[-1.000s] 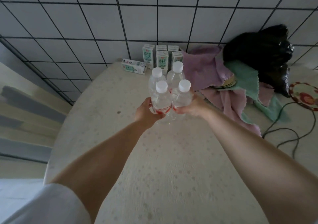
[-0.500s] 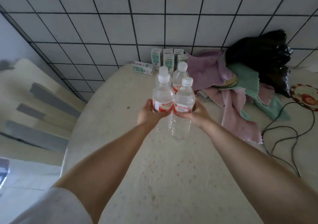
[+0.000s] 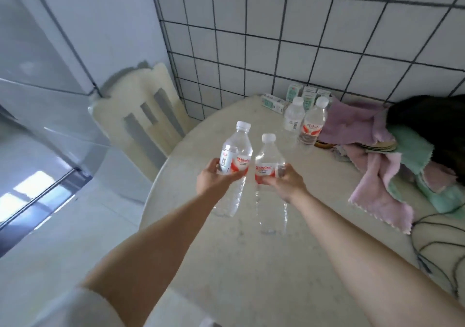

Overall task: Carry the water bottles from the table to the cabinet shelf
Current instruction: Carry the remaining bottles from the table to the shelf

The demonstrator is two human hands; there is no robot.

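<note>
Two water bottles [image 3: 236,155] [image 3: 269,168] held upright above the worktop [image 3: 251,263], one per hand. Left hand [image 3: 214,179] and right hand [image 3: 285,183]: fingers curled round the labels. Two more bottles [image 3: 293,118] [image 3: 312,125] stand near the wall, beside pink cloths [image 3: 372,175].

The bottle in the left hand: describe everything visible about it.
The bottle is clear plastic with a white screw cap and a red and white label reading "Wahaha". It looks full of water. The left hand grips it around the label, lifted off the table, roughly upright with its cap tilted away. It sits close beside the right hand's bottle; contact between them is unclear.
</note>
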